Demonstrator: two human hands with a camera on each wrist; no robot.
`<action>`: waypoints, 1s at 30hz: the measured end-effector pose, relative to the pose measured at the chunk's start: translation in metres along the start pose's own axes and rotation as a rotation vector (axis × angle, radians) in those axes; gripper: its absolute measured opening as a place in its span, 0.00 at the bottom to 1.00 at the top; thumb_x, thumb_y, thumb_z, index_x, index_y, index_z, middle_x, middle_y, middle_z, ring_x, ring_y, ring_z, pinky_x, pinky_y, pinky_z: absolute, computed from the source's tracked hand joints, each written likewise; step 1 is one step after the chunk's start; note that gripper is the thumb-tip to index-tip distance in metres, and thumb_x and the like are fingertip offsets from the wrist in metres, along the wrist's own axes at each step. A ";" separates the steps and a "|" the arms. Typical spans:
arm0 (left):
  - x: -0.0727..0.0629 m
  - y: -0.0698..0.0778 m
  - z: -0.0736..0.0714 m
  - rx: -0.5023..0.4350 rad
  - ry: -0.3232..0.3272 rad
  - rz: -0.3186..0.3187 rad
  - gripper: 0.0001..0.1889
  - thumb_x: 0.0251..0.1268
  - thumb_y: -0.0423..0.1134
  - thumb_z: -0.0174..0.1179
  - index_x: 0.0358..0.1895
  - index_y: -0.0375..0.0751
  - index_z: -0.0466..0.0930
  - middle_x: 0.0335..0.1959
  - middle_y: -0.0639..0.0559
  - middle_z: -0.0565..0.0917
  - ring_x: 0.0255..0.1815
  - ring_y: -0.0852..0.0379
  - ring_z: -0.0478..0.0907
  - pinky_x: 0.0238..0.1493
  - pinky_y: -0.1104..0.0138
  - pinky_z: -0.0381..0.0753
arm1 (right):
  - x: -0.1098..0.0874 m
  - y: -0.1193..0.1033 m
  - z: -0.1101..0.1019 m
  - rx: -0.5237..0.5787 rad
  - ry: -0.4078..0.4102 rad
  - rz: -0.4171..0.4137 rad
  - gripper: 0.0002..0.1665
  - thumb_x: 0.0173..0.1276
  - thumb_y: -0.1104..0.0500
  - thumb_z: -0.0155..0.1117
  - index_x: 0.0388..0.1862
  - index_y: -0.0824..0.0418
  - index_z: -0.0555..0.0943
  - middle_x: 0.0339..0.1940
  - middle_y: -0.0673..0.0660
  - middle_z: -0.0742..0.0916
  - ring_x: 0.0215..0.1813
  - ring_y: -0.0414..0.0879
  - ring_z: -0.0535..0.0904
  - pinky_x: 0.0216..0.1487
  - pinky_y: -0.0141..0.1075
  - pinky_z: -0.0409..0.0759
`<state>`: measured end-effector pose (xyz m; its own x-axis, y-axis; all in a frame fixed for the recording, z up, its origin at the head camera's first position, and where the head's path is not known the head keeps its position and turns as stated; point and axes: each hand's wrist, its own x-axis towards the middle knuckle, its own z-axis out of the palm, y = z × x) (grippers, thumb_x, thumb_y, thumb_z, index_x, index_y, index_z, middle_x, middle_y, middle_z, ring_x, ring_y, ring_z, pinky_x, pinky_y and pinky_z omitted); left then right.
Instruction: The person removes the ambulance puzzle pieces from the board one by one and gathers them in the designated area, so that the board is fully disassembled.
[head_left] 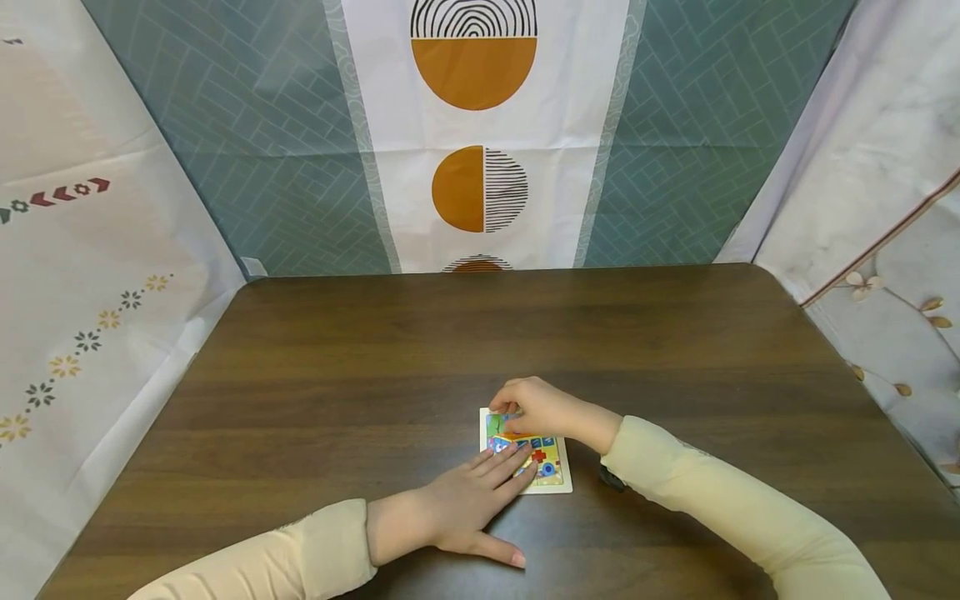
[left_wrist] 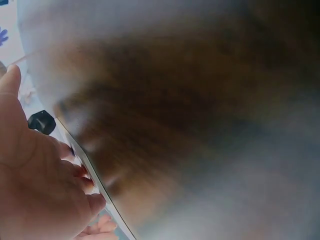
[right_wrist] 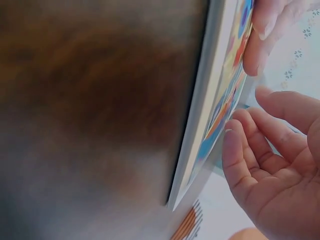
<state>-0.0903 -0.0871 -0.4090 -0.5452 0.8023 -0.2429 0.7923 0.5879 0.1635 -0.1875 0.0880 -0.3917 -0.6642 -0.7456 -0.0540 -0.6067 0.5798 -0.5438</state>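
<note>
A small flat picture board (head_left: pixel 567 479) with a white rim and a bright cartoon-like picture, resembling a jigsaw puzzle, lies on the table. My left hand (head_left: pixel 468 506) rests on its lower left part, fingers straight and thumb spread out onto the tabletop. Over the upper left of the board is my right hand (head_left: pixel 551 408), its fingers loosely bent and the thumb apart from them. In the right wrist view, the right fingertips (right_wrist: pixel 232 142) are close to the colourful surface (right_wrist: pixel 220 115), and no object shows between them. The left hand covers part of the picture.
The board stands on a brown wooden table (head_left: pixel 375 358). Behind it hangs a green and white patterned cloth (head_left: pixel 292 167). Pale printed cloths (head_left: pixel 97 250) flank the table on both sides. A black band (head_left: pixel 611 478) shows at the right wrist.
</note>
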 end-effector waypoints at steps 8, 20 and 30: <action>0.000 -0.001 0.001 0.011 0.011 0.007 0.50 0.60 0.75 0.40 0.77 0.45 0.43 0.78 0.46 0.43 0.78 0.51 0.41 0.74 0.57 0.52 | 0.003 -0.002 0.002 -0.014 -0.006 0.005 0.14 0.59 0.66 0.67 0.45 0.67 0.83 0.39 0.56 0.85 0.41 0.45 0.81 0.45 0.33 0.80; 0.001 -0.001 0.001 0.039 0.025 0.010 0.48 0.62 0.74 0.38 0.76 0.44 0.45 0.78 0.46 0.45 0.78 0.52 0.43 0.74 0.58 0.54 | 0.006 -0.006 0.001 -0.020 -0.035 0.011 0.14 0.60 0.67 0.64 0.45 0.68 0.83 0.39 0.56 0.83 0.42 0.46 0.80 0.46 0.35 0.80; 0.002 0.001 -0.002 0.091 -0.003 -0.006 0.37 0.73 0.61 0.37 0.76 0.45 0.46 0.78 0.46 0.47 0.78 0.53 0.45 0.74 0.61 0.53 | 0.007 -0.007 0.001 0.006 -0.060 0.044 0.14 0.61 0.66 0.64 0.46 0.66 0.83 0.41 0.56 0.83 0.43 0.46 0.79 0.47 0.37 0.80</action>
<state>-0.0913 -0.0845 -0.4080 -0.5492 0.7985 -0.2465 0.8108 0.5806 0.0744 -0.1876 0.0783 -0.3887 -0.6625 -0.7381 -0.1278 -0.5750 0.6105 -0.5446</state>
